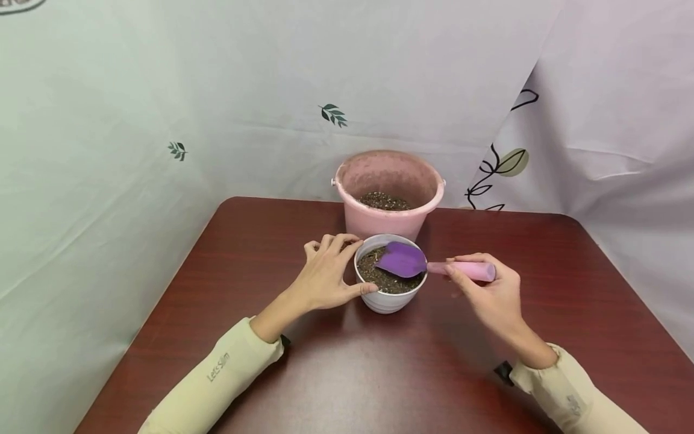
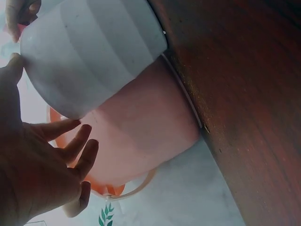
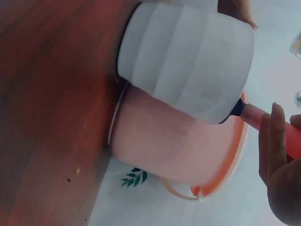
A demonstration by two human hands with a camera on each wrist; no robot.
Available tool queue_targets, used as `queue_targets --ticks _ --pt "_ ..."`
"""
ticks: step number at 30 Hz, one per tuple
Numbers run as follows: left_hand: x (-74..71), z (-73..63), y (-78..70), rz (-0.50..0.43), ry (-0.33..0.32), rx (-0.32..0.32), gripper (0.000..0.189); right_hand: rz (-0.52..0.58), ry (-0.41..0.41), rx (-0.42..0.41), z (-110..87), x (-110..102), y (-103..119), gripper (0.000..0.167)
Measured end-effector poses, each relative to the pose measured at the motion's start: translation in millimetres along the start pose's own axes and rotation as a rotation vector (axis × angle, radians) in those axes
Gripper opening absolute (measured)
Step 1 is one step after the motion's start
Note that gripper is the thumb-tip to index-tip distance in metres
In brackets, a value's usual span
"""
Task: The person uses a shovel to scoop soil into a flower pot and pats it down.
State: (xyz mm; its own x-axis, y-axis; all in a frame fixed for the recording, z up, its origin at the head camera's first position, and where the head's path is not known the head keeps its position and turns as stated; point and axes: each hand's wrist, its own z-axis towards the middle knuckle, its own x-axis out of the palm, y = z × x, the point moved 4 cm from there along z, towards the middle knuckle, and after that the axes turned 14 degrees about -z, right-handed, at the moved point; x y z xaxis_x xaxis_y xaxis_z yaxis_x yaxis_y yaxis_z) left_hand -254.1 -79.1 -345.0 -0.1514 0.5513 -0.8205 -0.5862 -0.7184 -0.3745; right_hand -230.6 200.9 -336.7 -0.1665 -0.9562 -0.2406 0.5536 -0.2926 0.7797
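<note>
Between the two hands, on the dark red table (image 1: 336, 386), stands a small white pot (image 1: 386, 299) filled nearly to the rim with dark soil (image 1: 379, 278). The left hand (image 1: 325, 274) cups the pot from its own side: the thumb tip touches the near part of the rim and the fingers curve round the far side, loosely spread rather than clenched. From the left wrist view the fingers (image 2: 77, 143) look splayed beside the pot wall (image 2: 94, 52), and whether all of them touch it cannot be told.

On the other side of the pot, the right hand (image 1: 490, 295) pinches the pink handle (image 1: 466, 270) of a small scoop, fingers and thumb closed round the shaft near its middle. The scoop's purple blade (image 1: 402, 260) reaches away from that grip, over the rim and onto the soil, lying nearly flat with its tip toward the left hand. The right wrist view shows a finger (image 3: 270, 136) lying along the handle (image 3: 256, 115), which meets the pot's rim (image 3: 235, 106).

Just beyond the pot, farther from both hands, sits a pink bucket (image 1: 387, 196) with more soil in its bottom; the pot stands right against it or nearly so. Pale cloth (image 1: 162, 90) printed with small leaves hangs behind the table. Both arms wear cream sleeves (image 1: 217, 374).
</note>
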Motion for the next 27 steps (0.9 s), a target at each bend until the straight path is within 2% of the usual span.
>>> queue_targets --ticks 4,6,11,14,18,23,27 --pt "1.2 0.7 0.6 0.006 0.016 -0.009 0.09 -0.019 0.007 -0.003 5.2 -5.5 14.6 0.021" --pt "1.1 0.6 0.7 0.01 0.019 -0.014 0.09 -0.025 0.012 -0.043 10.2 -8.0 23.8 0.019" --pt "-0.6 -0.2 1.0 0.011 0.02 -0.018 0.09 -0.016 0.02 -0.213 29.3 -11.1 47.1 0.013" --pt "-0.5 -1.3 1.6 0.011 0.021 -0.025 0.09 -0.072 0.026 -0.259 40.7 -11.8 59.4 0.011" --pt "0.8 -2.0 2.0 0.004 0.022 -0.033 0.09 -0.11 0.049 -0.271 53.3 -13.9 65.4 0.016" --pt "2.2 -1.0 2.1 -0.007 0.027 -0.031 0.09 -0.046 0.085 -0.255 72.3 -20.7 58.5 0.027" --pt "1.6 -0.8 2.7 -0.013 0.025 -0.035 0.091 -0.05 0.145 -0.207 87.2 -19.4 59.9 0.026"
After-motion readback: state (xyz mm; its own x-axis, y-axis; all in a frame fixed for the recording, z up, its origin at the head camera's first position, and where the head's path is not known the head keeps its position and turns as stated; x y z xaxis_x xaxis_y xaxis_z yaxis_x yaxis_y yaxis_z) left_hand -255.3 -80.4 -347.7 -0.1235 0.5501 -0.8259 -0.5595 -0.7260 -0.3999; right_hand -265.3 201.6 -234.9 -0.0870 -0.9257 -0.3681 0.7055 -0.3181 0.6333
